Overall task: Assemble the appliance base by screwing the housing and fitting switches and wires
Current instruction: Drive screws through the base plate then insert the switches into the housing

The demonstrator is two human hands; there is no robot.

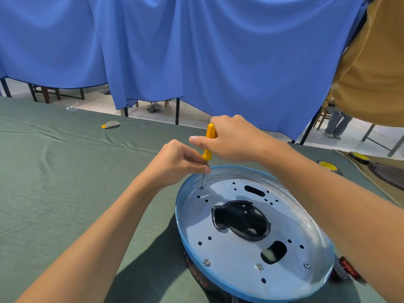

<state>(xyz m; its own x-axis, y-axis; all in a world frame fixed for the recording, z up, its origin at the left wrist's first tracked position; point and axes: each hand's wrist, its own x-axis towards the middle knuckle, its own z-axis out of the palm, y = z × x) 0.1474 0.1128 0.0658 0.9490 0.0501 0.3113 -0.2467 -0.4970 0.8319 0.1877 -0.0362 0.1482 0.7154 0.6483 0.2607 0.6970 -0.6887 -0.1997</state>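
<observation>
The round appliance base (240, 254) lies on the green table cloth, its shiny metal plate facing up inside a blue rim. A yellow-handled screwdriver (209, 141) stands nearly upright with its tip on a screw (201, 187) at the plate's far left edge. My right hand (231, 138) grips the handle from the right. My left hand (177, 160) pinches the metal shaft just below the handle. Two screws (207, 262) sit in the plate's near side, with a small silver button between them.
A red and black switch part (347, 271) sticks out at the base's right side. Yellow and black discs (328, 166) lie at the table's right edge. A small yellow and grey piece (110, 125) lies far left. Blue curtains hang behind the table.
</observation>
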